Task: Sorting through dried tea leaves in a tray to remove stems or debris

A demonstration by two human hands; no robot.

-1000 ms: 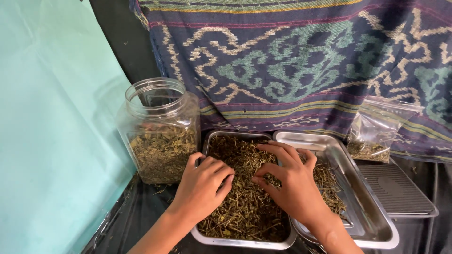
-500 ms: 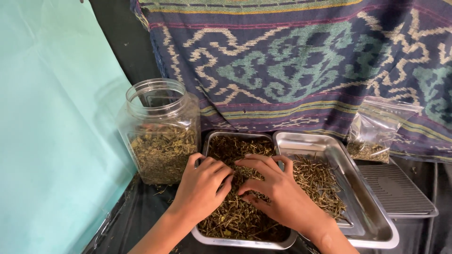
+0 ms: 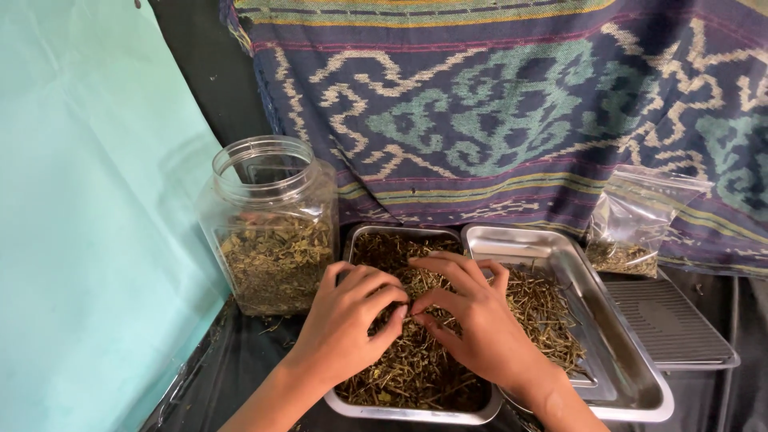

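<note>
Beyond the fingertips, a woven cloth (image 3: 512,112) hangs as backdrop: navy w/ teal and cream scroll motifs, thin yellow and magenta stripes near its bottom edge. Left of the fingers, a pale turquoise sheet (image 3: 88,200) covers the wall; a dark strip shows btwn sheet and cloth. Below the fingers, shiny black plastic (image 3: 240,360) covers the surface. Light is soft, even.
</note>
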